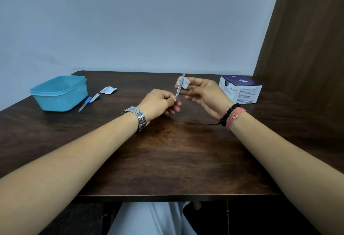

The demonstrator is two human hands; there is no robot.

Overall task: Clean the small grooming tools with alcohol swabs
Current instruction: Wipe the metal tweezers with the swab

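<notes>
Where swab [182,84] wraps tweezers [179,91], tips hidden; base inside left hand [160,104].

A turquoise tub [59,93] sits far left on the dark wooden table [176,151].

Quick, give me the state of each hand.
Left hand: closed, pinching the lower end of the metal tool.
Right hand: closed, holding the swab around the tool.

dark wooden table [167,151], blue tub [59,93], blue-handled file [84,104], nail clipper [95,97], torn sachet [108,90], swab box [241,89]
</notes>
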